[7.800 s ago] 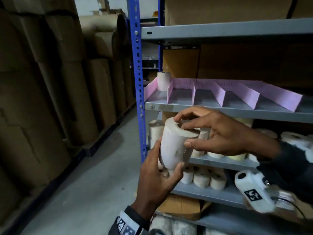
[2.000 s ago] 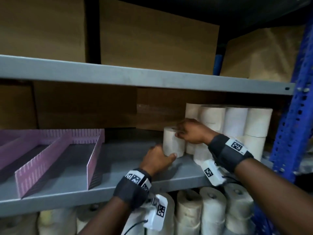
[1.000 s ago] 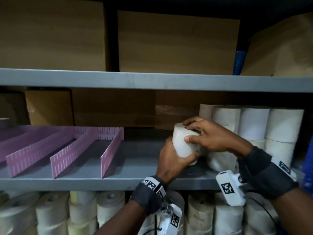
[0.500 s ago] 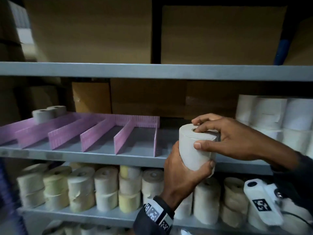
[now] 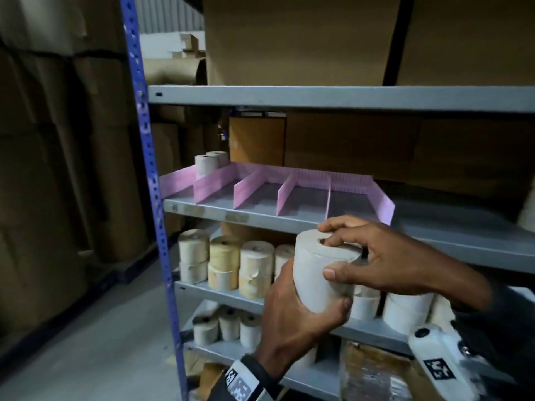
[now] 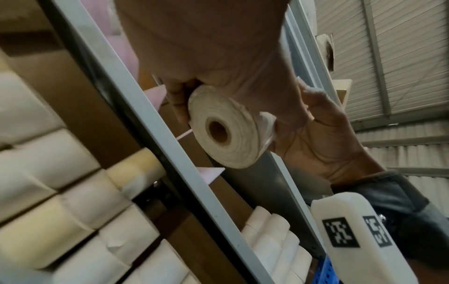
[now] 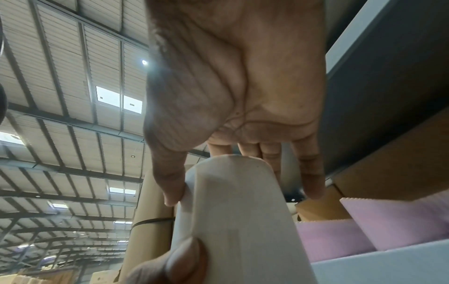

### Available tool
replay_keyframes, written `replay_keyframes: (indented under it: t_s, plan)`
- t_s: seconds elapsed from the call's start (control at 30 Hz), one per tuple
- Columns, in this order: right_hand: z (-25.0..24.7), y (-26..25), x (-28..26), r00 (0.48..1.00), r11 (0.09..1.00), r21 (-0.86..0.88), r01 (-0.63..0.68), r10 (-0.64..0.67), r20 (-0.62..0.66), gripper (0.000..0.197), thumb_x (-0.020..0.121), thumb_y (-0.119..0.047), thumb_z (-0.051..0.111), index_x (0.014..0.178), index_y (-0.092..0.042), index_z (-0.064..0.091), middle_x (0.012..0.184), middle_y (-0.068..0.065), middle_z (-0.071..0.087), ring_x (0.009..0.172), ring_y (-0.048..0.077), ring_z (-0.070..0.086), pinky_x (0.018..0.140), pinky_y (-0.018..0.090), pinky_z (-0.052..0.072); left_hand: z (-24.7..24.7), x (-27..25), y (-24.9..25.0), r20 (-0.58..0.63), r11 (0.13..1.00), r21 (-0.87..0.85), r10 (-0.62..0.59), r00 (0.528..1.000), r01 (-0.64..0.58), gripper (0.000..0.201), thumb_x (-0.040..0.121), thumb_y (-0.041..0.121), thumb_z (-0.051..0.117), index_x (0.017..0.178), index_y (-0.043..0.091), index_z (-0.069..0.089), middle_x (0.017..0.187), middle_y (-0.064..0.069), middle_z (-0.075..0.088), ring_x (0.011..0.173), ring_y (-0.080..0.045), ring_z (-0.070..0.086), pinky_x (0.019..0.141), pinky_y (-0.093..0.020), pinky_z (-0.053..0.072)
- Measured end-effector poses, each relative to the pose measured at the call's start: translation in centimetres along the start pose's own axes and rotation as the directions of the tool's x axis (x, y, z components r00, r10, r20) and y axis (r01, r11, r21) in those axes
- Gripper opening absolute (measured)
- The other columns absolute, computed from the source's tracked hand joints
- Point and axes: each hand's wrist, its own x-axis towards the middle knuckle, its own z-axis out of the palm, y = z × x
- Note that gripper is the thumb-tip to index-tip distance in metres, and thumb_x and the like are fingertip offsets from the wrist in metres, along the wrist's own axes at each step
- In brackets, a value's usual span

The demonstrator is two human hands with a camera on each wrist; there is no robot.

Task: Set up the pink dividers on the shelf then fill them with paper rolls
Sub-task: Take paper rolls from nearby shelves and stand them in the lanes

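Spanning most of the head view, the grey steel shelving unit with blue perforated uprights (image 5: 289, 215) carries brown cardboard cartons (image 5: 289, 39) on its top tier and stacked paper rolls on the lower ones. On the middle tier the pink notched plastic dividers (image 5: 285, 192) stand upright, forming a row of lanes open to the front; two off-white paper rolls (image 5: 208, 163) stand at the back of the leftmost lane and the other lanes look bare. In front of the shelf edge, below the dividers, an off-white cylindrical paper roll (image 5: 321, 273) is held upright. The left hand (image 5: 292, 319) cups its lower half, fingers wrapped around the underside, while the right hand (image 5: 376, 261) caps the top, thumb pressed on the side wall and fingers curled over the rim near the core hole. To place it well, I judge the roll should be lifted above the shelf lip, kept vertical, guided straight between two divider walls without nudging them, and pushed to the back so later rolls fit in front.
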Motion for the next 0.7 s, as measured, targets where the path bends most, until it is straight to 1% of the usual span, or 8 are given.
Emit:
replay_keyframes:
  t_s: [0.13, 0.23, 0.27, 0.33, 0.4, 0.53, 0.6, 0.7]
  plan:
    - [2.8, -3.4, 3.4, 0.995, 0.996, -0.014, 0.085, -0.084, 0.060, 0.058, 0.074, -0.070, 0.068, 0.119, -0.033, 0.068, 0.140, -0.031, 0.042, 0.125, -0.013, 0.043, 0.100, 0.018, 0.044, -5.3, -1.5, -1.3, -0.054, 0.998, 0.061, -0.016, 0.998, 0.020, 0.069, 0.066, 0.059, 0.084, 0.129, 0.049, 0.055, 0.115, 0.022, 0.070, 0.102, -0.001, 0.069, 0.079, -0.032, 0.060]
    - [4.4, -5.5, 5.9, 0.983, 0.989, -0.036, 0.144, -0.139, 0.119, 0.057, 0.076, -0.069, 0.066, 0.121, -0.035, 0.066, 0.143, -0.031, 0.039, 0.128, -0.013, 0.039, 0.098, 0.011, 0.037, -8.3, -1.9, -2.4, -0.106, 0.996, 0.075, -0.043, 0.993, 0.051, 0.069, 0.065, 0.060, 0.084, 0.127, 0.050, 0.055, 0.112, 0.020, 0.072, 0.098, -0.002, 0.071, 0.075, -0.031, 0.060]
    - [4.8, -6.1, 6.8, 0.980, 0.987, -0.044, 0.157, -0.150, 0.134, 0.055, 0.077, -0.067, 0.067, 0.122, -0.034, 0.065, 0.145, -0.030, 0.039, 0.128, -0.013, 0.038, 0.098, 0.011, 0.036, -9.2, -1.9, -2.7, -0.111, 0.995, 0.073, -0.059, 0.992, 0.067, 0.071, 0.064, 0.060, 0.083, 0.128, 0.047, 0.056, 0.113, 0.019, 0.072, 0.098, -0.003, 0.071, 0.075, -0.033, 0.061]
    - [5.7, -7.1, 8.6, 0.974, 0.983, -0.055, 0.178, -0.168, 0.152, 0.052, 0.080, -0.062, 0.069, 0.123, -0.032, 0.065, 0.147, -0.026, 0.039, 0.130, -0.010, 0.037, 0.102, 0.016, 0.038, -10.8, -1.6, -3.5, -0.112, 0.994, 0.061, -0.083, 0.990, 0.090, 0.075, 0.064, 0.059, 0.083, 0.132, 0.041, 0.057, 0.115, 0.014, 0.072, 0.099, -0.006, 0.071, 0.077, -0.039, 0.061]
    - [6.6, -7.8, 10.5, 0.969, 0.977, -0.072, 0.200, -0.186, 0.163, 0.051, 0.082, -0.059, 0.069, 0.123, -0.030, 0.065, 0.148, -0.022, 0.039, 0.132, -0.007, 0.037, 0.106, 0.020, 0.038, -12.3, -1.0, -4.4, -0.121, 0.992, 0.066, -0.098, 0.988, 0.107, 0.077, 0.064, 0.057, 0.083, 0.134, 0.039, 0.057, 0.115, 0.013, 0.072, 0.100, -0.007, 0.071, 0.077, -0.040, 0.061]
    - [8.2, -8.1, 14.1, 0.962, 0.967, -0.096, 0.237, -0.219, 0.163, 0.051, 0.081, -0.059, 0.070, 0.123, -0.031, 0.064, 0.149, -0.021, 0.039, 0.132, -0.008, 0.035, 0.100, 0.006, 0.028, -14.6, 0.7, -6.7, -0.144, 0.991, 0.090, -0.089, 0.986, 0.103, 0.071, 0.063, 0.057, 0.083, 0.127, 0.040, 0.059, 0.109, 0.017, 0.073, 0.093, -0.007, 0.072, 0.073, -0.040, 0.062]
    - [9.0, -7.9, 16.0, 0.961, 0.965, -0.093, 0.245, -0.229, 0.157, 0.053, 0.080, -0.061, 0.069, 0.124, -0.032, 0.064, 0.150, -0.021, 0.038, 0.133, -0.008, 0.034, 0.103, 0.010, 0.030, -15.9, 1.8, -7.9, -0.149, 0.989, 0.112, -0.077, 0.986, 0.094, 0.069, 0.063, 0.056, 0.084, 0.125, 0.041, 0.059, 0.110, 0.023, 0.071, 0.093, -0.004, 0.072, 0.072, -0.036, 0.061]
    - [9.8, -7.5, 18.8, 0.960, 0.966, -0.070, 0.249, -0.237, 0.145, 0.054, 0.080, -0.063, 0.067, 0.125, -0.033, 0.063, 0.150, -0.021, 0.038, 0.135, -0.006, 0.034, 0.111, 0.026, 0.036, -17.5, 4.1, -9.3, -0.144, 0.987, 0.136, -0.063, 0.988, 0.083, 0.069, 0.065, 0.054, 0.085, 0.128, 0.041, 0.060, 0.113, 0.023, 0.070, 0.096, -0.003, 0.071, 0.074, -0.033, 0.061]
